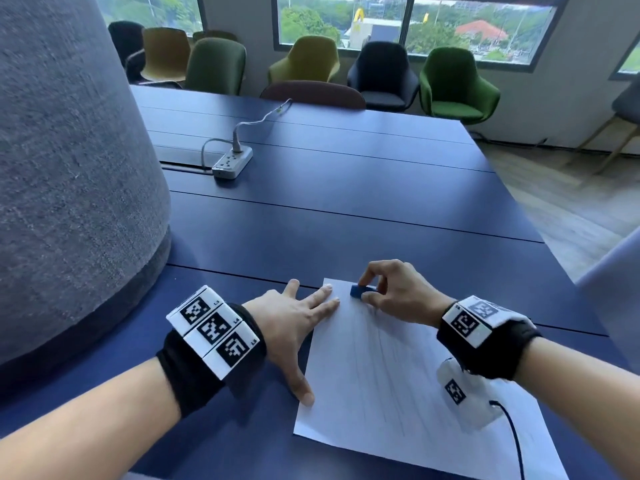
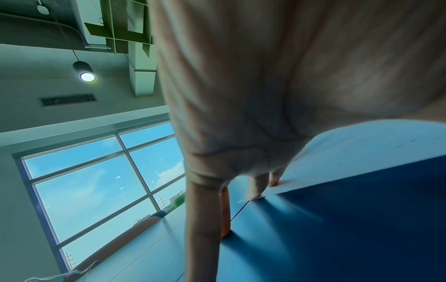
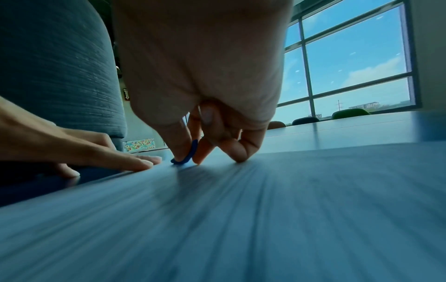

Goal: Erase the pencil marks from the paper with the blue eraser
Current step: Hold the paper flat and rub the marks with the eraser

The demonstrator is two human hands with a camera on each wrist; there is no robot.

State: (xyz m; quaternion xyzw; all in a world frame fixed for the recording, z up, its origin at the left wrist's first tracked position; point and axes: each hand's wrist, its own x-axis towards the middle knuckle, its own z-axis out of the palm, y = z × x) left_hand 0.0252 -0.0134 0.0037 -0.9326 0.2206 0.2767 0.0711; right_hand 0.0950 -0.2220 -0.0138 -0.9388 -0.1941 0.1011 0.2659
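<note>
A white sheet of paper point(image 1: 398, 386) with faint long pencil strokes lies on the dark blue table point(image 1: 346, 202). My right hand point(image 1: 365, 292) pinches the blue eraser point(image 1: 362, 291) between thumb and forefinger at the sheet's far left corner, the eraser touching the paper. The right wrist view shows the eraser point(image 3: 188, 155) pressed on the sheet point(image 3: 241, 219). My left hand point(image 1: 304, 317) lies flat with spread fingers on the paper's left edge, two fingertips and the thumb on the sheet. In the left wrist view its fingers point(image 2: 258, 188) press the paper's corner point(image 2: 350, 158).
A large grey fabric-covered column point(image 1: 69, 168) stands at the left, close to my left arm. A white power strip point(image 1: 232, 162) with a cable sits further back on the table. Chairs point(image 1: 457, 84) line the far side under the windows.
</note>
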